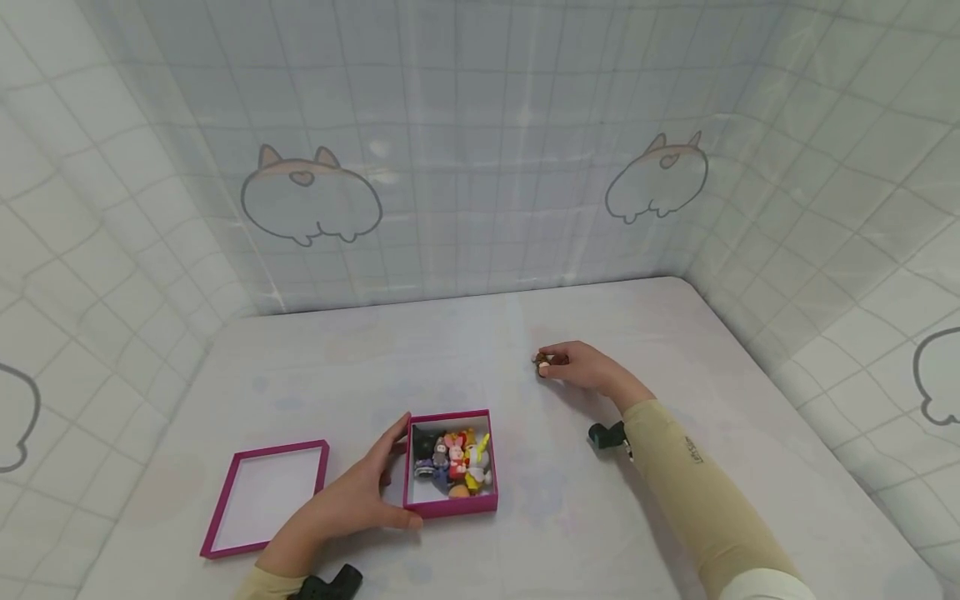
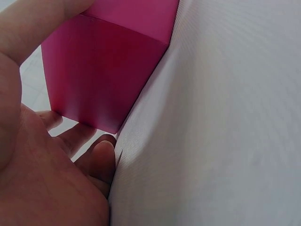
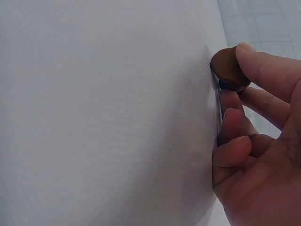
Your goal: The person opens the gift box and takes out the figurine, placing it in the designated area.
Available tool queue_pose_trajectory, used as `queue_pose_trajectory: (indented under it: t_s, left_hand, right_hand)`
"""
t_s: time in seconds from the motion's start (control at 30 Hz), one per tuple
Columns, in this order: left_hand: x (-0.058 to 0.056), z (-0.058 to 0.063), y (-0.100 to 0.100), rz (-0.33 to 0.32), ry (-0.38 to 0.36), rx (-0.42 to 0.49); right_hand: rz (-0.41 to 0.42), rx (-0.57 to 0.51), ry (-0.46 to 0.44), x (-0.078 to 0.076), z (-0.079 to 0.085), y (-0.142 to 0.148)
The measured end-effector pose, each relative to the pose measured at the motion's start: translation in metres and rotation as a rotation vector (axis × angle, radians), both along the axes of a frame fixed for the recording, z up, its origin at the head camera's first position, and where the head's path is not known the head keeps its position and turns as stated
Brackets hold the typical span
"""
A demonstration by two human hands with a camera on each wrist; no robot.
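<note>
My right hand point(image 1: 588, 367) pinches a small brown figurine point(image 1: 542, 362) between thumb and fingers, low over the table right of centre. Its round brown end point(image 3: 229, 67) shows at the thumb tip in the right wrist view, where the other fingers curl near the cloth. My left hand point(image 1: 360, 496) holds the open magenta box point(image 1: 472, 505) by its left side, thumb at the front corner and fingers toward the back corner. Inside lie several small figurines point(image 1: 456, 462), among them a pink one, a yellow-and-white one and dark ones.
Left of the box lies its magenta-rimmed lid point(image 1: 225, 510), white inside facing up, partly behind my left forearm. A pale cloth covers the table point(image 1: 420, 350). Behind it and at both sides hang white gridded curtains point(image 1: 480, 167) with animal drawings.
</note>
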State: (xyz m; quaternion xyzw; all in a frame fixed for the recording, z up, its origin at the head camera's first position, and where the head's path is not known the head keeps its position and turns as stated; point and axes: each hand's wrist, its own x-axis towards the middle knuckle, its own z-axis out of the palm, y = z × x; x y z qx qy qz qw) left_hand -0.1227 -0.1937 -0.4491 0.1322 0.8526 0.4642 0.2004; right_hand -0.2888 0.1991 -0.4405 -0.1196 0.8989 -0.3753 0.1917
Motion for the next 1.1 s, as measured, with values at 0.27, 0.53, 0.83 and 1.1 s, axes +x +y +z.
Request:
queue_pose_trajectory:
  t_s: [0.27,0.53,0.83,1.1]
  left_hand:
    - [0.001,0.002,0.000,0.005,-0.016,-0.007]
    - [0.002,0.003,0.001,0.013,-0.013,-0.022]
    - [-0.001,0.003,0.000,0.015,-0.019,-0.013]
    - [0.000,0.001,-0.001,0.002,-0.018,-0.003]
  right_hand:
    - [-0.002,0.005,-0.039,-0.003,-0.003,0.000]
    - [-0.035,-0.013,-0.040,-0.001,-0.006,0.006]
    - [-0.063,-0.098,-0.035,0.001,-0.006,0.009]
    - [-0.103,-0.215,-0.071,0.005,-0.011,0.017]
